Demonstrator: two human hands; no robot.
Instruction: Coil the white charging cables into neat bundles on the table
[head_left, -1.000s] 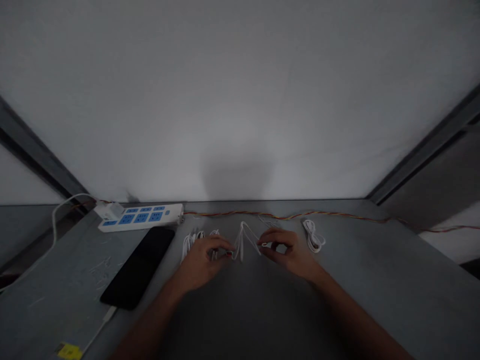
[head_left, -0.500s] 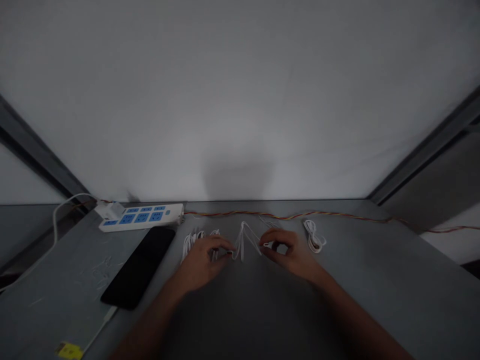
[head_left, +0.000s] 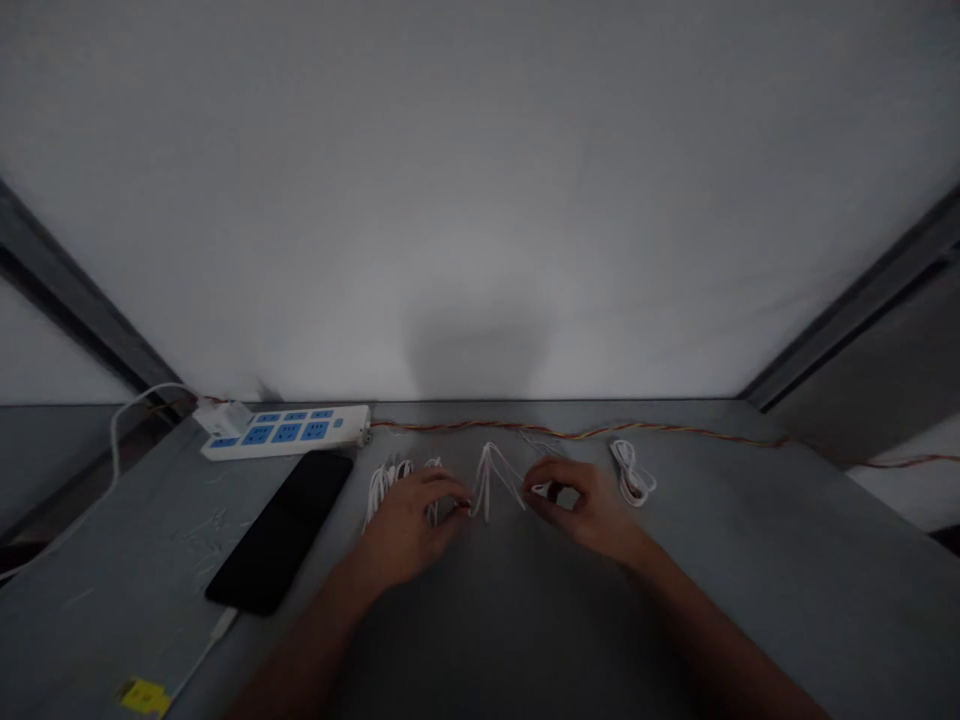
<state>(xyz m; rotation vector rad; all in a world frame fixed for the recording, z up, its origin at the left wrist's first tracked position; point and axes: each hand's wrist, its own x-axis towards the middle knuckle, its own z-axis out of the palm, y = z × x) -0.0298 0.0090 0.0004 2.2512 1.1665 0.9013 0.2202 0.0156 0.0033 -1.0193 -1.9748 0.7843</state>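
A thin white cable (head_left: 487, 480) is folded into a zigzag between my two hands, over the grey table. My left hand (head_left: 409, 520) pinches its left side between thumb and fingers. On the other side, my right hand (head_left: 581, 500) pinches the cable's right part, its thumb and forefinger closed and curled into a ring. Coiled white cables (head_left: 384, 485) lie behind my left hand, which partly hides them. Beyond my right hand rests a bundled white cable (head_left: 632, 475). The cable's ends are hidden in my fingers or too small to make out.
A power strip (head_left: 289, 432) with blue sockets and a white charger (head_left: 225, 418) stands back left. A black phone (head_left: 281, 535) with a plugged-in cable lies before it. Thin ties (head_left: 206, 545) are scattered at left. A twisted red-yellow wire (head_left: 480, 426) runs along the back wall.
The camera view has shifted very slightly. Both hands keep their pinch on the cable, and the left fingertips sit a touch closer to the folds.
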